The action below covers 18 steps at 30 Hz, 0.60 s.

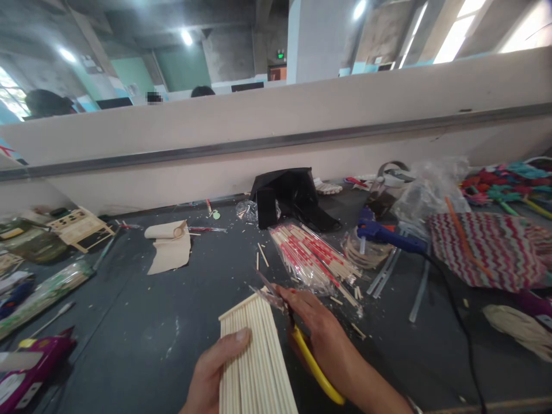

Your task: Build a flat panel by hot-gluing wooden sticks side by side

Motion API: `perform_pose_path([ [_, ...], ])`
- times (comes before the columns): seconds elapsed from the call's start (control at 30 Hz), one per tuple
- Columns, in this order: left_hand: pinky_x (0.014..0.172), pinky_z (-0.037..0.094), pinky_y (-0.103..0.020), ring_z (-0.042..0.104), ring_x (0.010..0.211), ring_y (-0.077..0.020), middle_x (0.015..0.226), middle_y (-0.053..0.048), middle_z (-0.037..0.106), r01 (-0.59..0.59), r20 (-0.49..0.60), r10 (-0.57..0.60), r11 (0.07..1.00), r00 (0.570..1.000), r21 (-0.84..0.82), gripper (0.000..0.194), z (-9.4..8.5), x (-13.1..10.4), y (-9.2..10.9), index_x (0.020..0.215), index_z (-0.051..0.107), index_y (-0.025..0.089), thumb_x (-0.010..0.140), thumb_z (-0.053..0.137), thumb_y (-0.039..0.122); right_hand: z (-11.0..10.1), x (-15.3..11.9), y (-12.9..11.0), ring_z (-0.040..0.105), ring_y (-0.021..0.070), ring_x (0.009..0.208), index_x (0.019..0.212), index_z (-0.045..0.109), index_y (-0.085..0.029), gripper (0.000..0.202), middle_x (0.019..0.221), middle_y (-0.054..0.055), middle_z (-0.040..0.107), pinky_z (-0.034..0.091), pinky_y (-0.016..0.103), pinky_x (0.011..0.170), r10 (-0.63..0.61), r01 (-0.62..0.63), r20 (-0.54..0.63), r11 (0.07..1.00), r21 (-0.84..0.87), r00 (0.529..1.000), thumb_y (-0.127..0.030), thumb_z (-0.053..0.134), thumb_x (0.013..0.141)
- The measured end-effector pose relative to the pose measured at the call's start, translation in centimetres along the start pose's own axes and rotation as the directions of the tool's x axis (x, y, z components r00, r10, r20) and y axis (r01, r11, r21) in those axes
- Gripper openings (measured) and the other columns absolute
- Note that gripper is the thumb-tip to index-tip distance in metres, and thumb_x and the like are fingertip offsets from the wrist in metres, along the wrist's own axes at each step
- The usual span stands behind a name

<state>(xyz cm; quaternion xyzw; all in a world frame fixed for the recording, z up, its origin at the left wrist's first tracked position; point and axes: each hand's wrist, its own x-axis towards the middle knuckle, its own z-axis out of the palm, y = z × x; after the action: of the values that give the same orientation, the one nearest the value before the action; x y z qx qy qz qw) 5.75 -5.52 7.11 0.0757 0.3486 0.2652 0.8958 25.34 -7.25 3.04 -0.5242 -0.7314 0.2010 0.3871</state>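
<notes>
My left hand grips a flat panel of pale wooden sticks laid side by side, the thumb pressed on its face. A thin cross stick runs along the panel's far edge. In my right hand are yellow-handled scissors, blades parted at the panel's far right corner. Whether the blades touch a stick I cannot tell. Just beyond lies a plastic bag of chopsticks with red wrapping, and two loose stick pieces lie near the blade tips.
A blue glue gun with a black cord lies to the right, near clear glue sticks and a zigzag-patterned cloth. A black bag stands by the partition. Brown paper and a small wooden model are on the left.
</notes>
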Motion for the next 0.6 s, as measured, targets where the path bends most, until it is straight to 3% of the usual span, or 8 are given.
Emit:
perform_pose_path([
  [0.1, 0.054, 0.049, -0.021, 0.069, 0.059, -0.0166, 0.064, -0.007, 0.073, -0.019, 0.013, 0.019, 0.999, 1.0, 0.032, 0.018, 0.4, 0.0, -0.2, 0.082, 0.075, 0.008, 0.076, 0.066, 0.023, -0.1, -0.1, -0.2, 0.056, 0.0249, 0.104, 0.138, 0.042, -0.019, 0.071, 0.115, 0.013, 0.059, 0.046, 0.045, 0.093, 0.006, -0.006, -0.001, 1.0, -0.013, 1.0, 0.0, 0.05, 0.07],
  [0.27, 0.077, 0.052, -0.031, 0.07, 0.075, -0.0243, 0.068, -0.009, 0.074, -0.061, -0.026, 0.064, 0.994, 0.998, 0.09, 0.018, 1.1, 0.0, -0.6, 0.085, 0.075, 0.008, 0.074, 0.066, 0.02, -0.3, 0.0, -0.3, 0.055, 0.0244, 0.105, 0.138, 0.041, -0.019, 0.066, 0.115, 0.013, 0.058, 0.046, 0.043, 0.092, -0.031, 0.03, -0.02, 0.999, -0.032, 0.999, 0.0, 0.048, 0.075],
  [0.37, 0.082, 0.051, -0.034, 0.07, 0.079, -0.0257, 0.066, -0.008, 0.073, -0.056, -0.062, 0.063, 0.992, 0.996, 0.112, 0.024, 1.4, -0.1, -0.8, 0.092, 0.074, 0.009, 0.074, 0.066, 0.021, -0.2, 0.0, -0.2, 0.057, 0.024, 0.101, 0.132, 0.047, -0.019, 0.061, 0.113, 0.012, 0.06, 0.048, 0.041, 0.088, -0.003, 0.003, -0.013, 0.999, -0.041, 1.0, 0.0, 0.047, 0.075],
  [0.5, 0.08, 0.052, -0.037, 0.07, 0.08, -0.0284, 0.071, -0.011, 0.073, -0.034, -0.122, 0.048, 0.993, 0.991, 0.114, 0.036, 1.8, 0.1, -0.9, 0.099, 0.072, 0.007, 0.078, 0.062, 0.035, -0.1, -0.2, -0.2, 0.059, 0.0245, 0.1, 0.123, 0.054, -0.018, 0.05, 0.111, 0.012, 0.064, 0.048, 0.038, 0.087, 0.075, -0.074, 0.029, 0.997, -0.022, 0.997, -0.004, 0.048, 0.075],
  [0.6, 0.078, 0.053, -0.039, 0.069, 0.083, -0.03, 0.08, -0.013, 0.073, -0.121, -0.159, 0.152, 0.975, 0.976, 0.188, 0.049, 1.4, 0.2, -1.0, 0.105, 0.069, 0.009, 0.079, 0.057, 0.049, 0.1, -0.2, -0.4, 0.062, 0.0233, 0.092, 0.114, 0.058, -0.018, 0.039, 0.102, 0.011, 0.067, 0.049, 0.033, 0.081, 0.166, -0.169, 0.064, 0.985, 0.043, 0.984, -0.01, 0.049, 0.077],
])
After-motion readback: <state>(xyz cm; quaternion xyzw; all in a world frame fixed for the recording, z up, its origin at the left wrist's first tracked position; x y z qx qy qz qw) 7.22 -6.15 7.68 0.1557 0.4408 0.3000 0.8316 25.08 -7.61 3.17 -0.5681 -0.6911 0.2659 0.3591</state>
